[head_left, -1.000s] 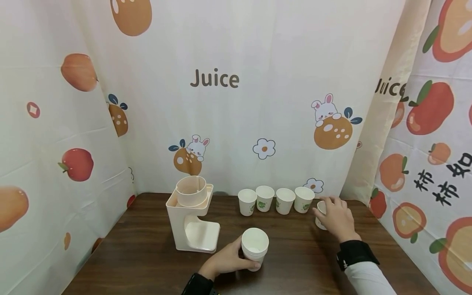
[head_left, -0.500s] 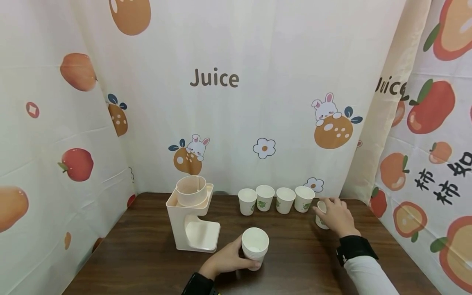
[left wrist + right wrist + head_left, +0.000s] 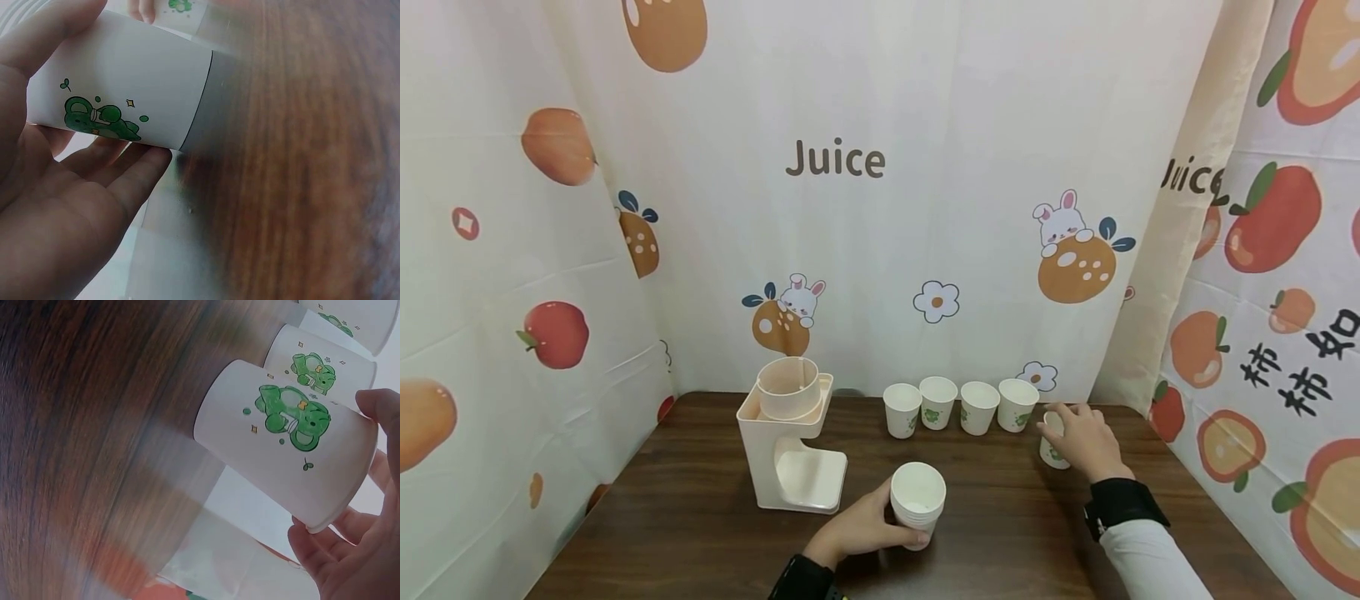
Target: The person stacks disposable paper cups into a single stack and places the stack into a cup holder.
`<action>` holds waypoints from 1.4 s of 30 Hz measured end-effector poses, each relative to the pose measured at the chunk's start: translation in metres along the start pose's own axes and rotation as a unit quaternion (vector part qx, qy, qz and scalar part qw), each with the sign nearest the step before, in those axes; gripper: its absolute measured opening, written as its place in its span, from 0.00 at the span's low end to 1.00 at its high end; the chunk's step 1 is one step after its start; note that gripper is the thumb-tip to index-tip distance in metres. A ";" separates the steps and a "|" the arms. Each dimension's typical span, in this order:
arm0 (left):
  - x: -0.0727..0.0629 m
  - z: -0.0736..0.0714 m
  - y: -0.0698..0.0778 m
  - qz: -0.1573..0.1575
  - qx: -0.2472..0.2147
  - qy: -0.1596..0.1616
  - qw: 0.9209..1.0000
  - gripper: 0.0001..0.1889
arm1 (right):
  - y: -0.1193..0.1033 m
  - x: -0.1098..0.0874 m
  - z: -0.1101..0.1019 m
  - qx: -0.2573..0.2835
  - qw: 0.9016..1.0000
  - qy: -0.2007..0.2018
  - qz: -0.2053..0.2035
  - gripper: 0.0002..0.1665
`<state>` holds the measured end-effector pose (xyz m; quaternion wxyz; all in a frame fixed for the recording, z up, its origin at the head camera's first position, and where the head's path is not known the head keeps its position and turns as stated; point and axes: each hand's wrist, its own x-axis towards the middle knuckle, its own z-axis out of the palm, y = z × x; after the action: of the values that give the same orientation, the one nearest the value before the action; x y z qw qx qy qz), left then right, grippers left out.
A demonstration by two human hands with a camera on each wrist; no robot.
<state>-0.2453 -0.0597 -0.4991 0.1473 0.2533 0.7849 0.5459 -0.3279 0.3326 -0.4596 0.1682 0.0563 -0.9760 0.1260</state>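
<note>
While hands (image 3: pixel 1088 442) hold cups (image 3: pixel 917 487), an appliance (image 3: pixel 763 467) stands near.

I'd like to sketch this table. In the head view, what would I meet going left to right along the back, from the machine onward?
Machine, first cup, second cup, third cup, fourth cup, last cup held by the right hand.

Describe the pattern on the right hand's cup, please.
A green cartoon animal; the right wrist view shows it best.

I count from afar, four paper cups (image 3: pixel 980 414) in a row, one separate cup (image 3: pixel 1054 453), one stack of cups (image 3: pixel 917 510), number unclear to me, one cream machine (image 3: pixel 775 454), one left hand (image 3: pixel 867 527), one right hand (image 3: pixel 1088 442), one bench (image 3: pixel 685 500).
</note>
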 end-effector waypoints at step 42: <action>0.000 0.001 0.000 0.004 -0.007 -0.001 1.000 0.46 | -0.050 -0.018 -0.029 -0.002 0.989 0.105 -0.101 0.22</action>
<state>-0.2449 -0.0590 -0.4995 0.1476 0.2563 0.7799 0.5516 -0.2946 0.2932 -0.4276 0.2818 0.1406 -0.9425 0.1120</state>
